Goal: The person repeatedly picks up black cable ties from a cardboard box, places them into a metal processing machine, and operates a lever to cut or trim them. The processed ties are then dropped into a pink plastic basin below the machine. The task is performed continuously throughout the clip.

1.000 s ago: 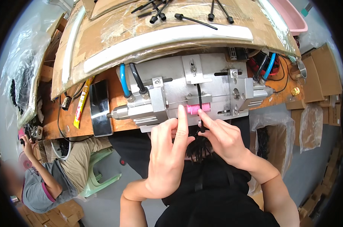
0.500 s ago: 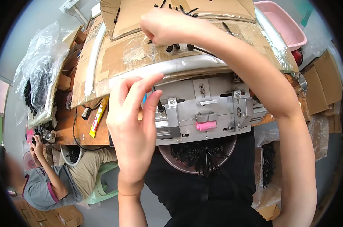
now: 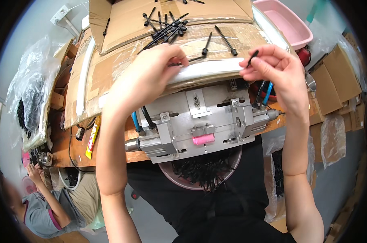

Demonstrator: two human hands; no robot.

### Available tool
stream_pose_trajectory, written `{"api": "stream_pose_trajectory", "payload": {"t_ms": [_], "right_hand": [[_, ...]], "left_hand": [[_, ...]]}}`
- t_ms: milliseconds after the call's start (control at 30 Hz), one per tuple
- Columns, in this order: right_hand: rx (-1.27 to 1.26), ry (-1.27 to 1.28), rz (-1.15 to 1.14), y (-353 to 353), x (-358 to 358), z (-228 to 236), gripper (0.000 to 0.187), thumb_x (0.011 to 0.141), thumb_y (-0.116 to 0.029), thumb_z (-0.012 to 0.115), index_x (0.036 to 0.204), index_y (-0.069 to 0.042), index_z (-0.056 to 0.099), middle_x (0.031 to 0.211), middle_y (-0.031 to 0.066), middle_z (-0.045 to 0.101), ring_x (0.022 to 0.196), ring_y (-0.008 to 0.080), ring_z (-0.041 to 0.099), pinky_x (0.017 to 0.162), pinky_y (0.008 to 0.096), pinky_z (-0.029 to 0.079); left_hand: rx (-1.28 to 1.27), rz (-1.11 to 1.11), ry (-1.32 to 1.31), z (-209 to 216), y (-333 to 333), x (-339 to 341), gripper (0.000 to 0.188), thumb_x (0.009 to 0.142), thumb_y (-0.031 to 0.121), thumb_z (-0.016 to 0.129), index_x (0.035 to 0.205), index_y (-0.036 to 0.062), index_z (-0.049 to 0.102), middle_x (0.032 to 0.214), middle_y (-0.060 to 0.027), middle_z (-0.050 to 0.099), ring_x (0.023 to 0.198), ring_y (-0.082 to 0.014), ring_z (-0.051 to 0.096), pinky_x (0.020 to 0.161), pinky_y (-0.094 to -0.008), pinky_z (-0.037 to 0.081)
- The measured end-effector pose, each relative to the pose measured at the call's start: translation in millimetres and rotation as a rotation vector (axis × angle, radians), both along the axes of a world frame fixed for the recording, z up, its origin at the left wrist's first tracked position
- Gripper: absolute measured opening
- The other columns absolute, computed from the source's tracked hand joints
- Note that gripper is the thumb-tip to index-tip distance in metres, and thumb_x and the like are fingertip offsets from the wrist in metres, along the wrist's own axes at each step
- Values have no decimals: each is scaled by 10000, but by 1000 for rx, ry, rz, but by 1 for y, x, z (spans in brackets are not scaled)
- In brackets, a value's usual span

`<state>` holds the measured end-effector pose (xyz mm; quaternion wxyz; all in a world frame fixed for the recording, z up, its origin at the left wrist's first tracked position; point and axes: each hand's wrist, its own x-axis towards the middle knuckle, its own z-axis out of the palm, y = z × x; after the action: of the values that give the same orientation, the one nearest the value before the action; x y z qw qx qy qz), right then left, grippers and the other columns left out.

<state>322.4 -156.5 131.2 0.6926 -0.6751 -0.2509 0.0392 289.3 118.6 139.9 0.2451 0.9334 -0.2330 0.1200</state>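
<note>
My left hand [image 3: 153, 73] is curled at the front of the cardboard, fingers closed on a thin black rod [image 3: 196, 58] that shows partly beyond the fingertips. On the right, my right hand [image 3: 278, 75] pinches a short black piece [image 3: 252, 58] between thumb and fingers; the rest of that piece is hidden. A pile of black rods with knobbed ends [image 3: 167, 31] lies on the cardboard [image 3: 122, 58] beyond my left hand. Two more rods [image 3: 226, 40] lie apart from it. Below my hands sits a metal fixture [image 3: 199, 109] with a pink block [image 3: 203, 139] at its front.
A bowl of black rods [image 3: 199, 166] is below the fixture's front edge. Blue hoses [image 3: 267, 94] rise at both fixture ends. At left are a yellow tube [image 3: 93, 137] and a seated co-worker [image 3: 49, 206]. A pink basin [image 3: 284, 24] stands at the far right.
My right hand has come back from the rod pile to the right, now with a black piece. My left hand has moved up to the cardboard and closed on a rod.
</note>
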Motion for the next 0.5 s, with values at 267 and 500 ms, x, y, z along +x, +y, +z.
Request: {"api": "stream_pose_trajectory", "payload": {"t_ms": [267,500], "right_hand": [[374,353,142,27,-47,-30,183,911,-36,640,1045,70,575,950,220,698,846,240,714,769,330,611],[281,397,126,33,-61,-27,146,929,-61,616,1034,35,584,929,223,699,837,269,721,702,326,621]], "left_hand": [[-70,83,-338,-49,-69,-114,612,698,-37,711,1292,-35,567,965,-100,595,822,-228,579,759,-353,497],[-36,191,-376,-71,-86,-132,552,690,-10,749,1226,-32,621,952,-74,573,818,-207,557,690,-320,498]]}}
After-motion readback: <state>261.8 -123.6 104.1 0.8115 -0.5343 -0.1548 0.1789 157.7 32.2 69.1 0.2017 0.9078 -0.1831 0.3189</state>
